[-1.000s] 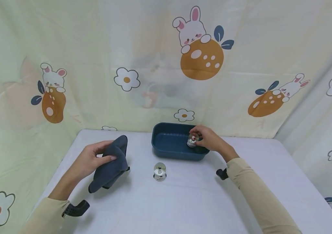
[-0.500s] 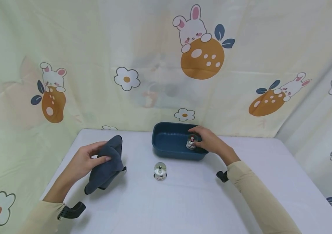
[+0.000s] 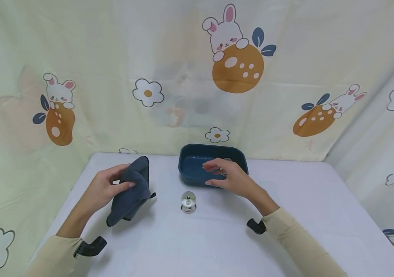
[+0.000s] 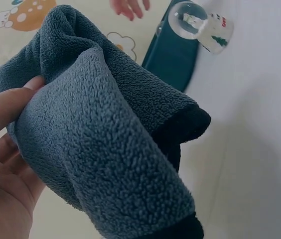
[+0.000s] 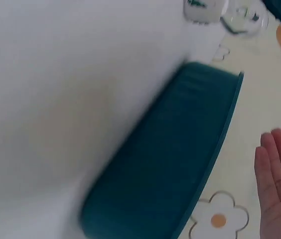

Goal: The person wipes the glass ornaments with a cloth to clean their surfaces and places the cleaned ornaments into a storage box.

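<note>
My left hand (image 3: 104, 189) pinches a folded grey-blue cloth (image 3: 130, 197) between thumb and fingers, holding it up over the left part of the table. The left wrist view shows the cloth's (image 4: 100, 134) fluffy face and dark edging. My right hand (image 3: 233, 179), fingers spread and holding nothing, hovers over the front side of a dark blue bin (image 3: 191, 179). Inside the bin at its right end stands a snow globe (image 3: 229, 159), mostly hidden behind that hand. A second snow globe (image 3: 188, 202), with a white base, stands upright on the table just in front of the bin.
A white-covered table (image 3: 197, 242) carries everything. Behind it hangs a pale curtain (image 3: 183, 50) printed with rabbits and flowers, close to the bin's far side. A dark wrist-worn piece (image 3: 91, 247) sits at the left cuff.
My right hand has let go of the snow globe in the bin and moved left and toward me, its fingers now spread. My left hand still holds the cloth in nearly the same place.
</note>
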A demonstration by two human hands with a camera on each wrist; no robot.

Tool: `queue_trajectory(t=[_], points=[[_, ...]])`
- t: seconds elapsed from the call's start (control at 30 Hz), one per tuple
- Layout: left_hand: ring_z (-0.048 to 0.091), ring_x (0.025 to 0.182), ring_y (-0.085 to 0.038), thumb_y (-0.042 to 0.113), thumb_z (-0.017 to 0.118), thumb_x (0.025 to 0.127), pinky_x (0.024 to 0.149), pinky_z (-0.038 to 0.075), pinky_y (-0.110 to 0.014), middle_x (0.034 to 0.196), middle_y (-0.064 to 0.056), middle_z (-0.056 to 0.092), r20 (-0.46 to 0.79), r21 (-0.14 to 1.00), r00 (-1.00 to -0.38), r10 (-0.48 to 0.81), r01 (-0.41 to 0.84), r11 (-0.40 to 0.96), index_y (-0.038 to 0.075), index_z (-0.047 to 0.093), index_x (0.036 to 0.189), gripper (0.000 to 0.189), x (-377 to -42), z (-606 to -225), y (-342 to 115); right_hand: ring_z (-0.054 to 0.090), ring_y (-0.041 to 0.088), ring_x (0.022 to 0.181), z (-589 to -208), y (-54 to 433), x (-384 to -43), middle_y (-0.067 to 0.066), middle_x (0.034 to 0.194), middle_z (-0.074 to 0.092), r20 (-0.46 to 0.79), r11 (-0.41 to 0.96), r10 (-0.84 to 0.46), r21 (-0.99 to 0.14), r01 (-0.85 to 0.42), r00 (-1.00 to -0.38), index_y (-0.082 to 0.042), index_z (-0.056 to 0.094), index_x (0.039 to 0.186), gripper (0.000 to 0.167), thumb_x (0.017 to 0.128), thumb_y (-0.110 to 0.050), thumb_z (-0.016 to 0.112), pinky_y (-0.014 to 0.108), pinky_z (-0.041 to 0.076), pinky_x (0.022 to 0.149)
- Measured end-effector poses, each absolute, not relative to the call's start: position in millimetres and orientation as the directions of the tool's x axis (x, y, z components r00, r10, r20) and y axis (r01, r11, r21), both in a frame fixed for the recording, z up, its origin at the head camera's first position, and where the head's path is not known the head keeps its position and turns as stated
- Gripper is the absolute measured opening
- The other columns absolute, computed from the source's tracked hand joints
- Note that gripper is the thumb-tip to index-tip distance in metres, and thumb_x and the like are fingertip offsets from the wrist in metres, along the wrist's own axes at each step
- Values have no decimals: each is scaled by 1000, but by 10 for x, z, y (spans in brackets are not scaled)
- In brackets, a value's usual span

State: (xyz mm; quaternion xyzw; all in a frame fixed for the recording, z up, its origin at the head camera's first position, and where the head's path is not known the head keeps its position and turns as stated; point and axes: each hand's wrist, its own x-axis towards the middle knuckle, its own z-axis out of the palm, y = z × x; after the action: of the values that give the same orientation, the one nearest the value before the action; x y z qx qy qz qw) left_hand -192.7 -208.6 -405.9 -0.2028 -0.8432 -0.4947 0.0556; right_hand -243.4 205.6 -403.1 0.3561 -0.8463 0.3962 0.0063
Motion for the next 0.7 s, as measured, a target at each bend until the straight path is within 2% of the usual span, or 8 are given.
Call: queue_trajectory(t=[0.2, 0.33, 0.5, 0.7], points=[[68, 107, -11, 11, 79, 90, 83, 59, -22, 124, -11, 71, 331, 818, -899, 288, 425, 388, 11, 63, 137, 50, -1973, -4017, -1973, 66, 26, 116, -4092, 1883, -2309, 2, 130, 66, 208, 430, -668, -676, -599, -714, -11, 64, 132, 52, 84, -17, 85, 40, 54, 101], [69, 108, -11, 10, 79, 90, 84, 59, -23, 125, -11, 71, 348, 820, -890, 294, 441, 364, 10, 63, 138, 51, -1999, -3996, -1895, 64, 23, 117, -4162, 1754, -2252, -1, 129, 66, 140, 463, -706, -652, -601, -695, -15, 65, 132, 52, 84, -21, 85, 38, 54, 102], [68, 110, -10, 9, 78, 90, 87, 59, -23, 126, -11, 70, 367, 826, -880, 302, 458, 329, 10, 62, 138, 51, -2015, -3969, -1801, 63, 17, 117, -4224, 1622, -2208, 3, 130, 66, 67, 482, -731, -654, -583, -679, -11, 64, 134, 56, 83, -19, 86, 36, 55, 101], [69, 109, -10, 9, 78, 90, 85, 60, -25, 126, -9, 71, 374, 834, -877, 301, 460, 305, 12, 63, 138, 51, -2033, -3943, -1715, 61, 12, 111, -4271, 1547, -2195, -3, 123, 65, 47, 504, -747, -611, -611, -663, -10, 65, 133, 57, 82, -19, 87, 37, 56, 99]])
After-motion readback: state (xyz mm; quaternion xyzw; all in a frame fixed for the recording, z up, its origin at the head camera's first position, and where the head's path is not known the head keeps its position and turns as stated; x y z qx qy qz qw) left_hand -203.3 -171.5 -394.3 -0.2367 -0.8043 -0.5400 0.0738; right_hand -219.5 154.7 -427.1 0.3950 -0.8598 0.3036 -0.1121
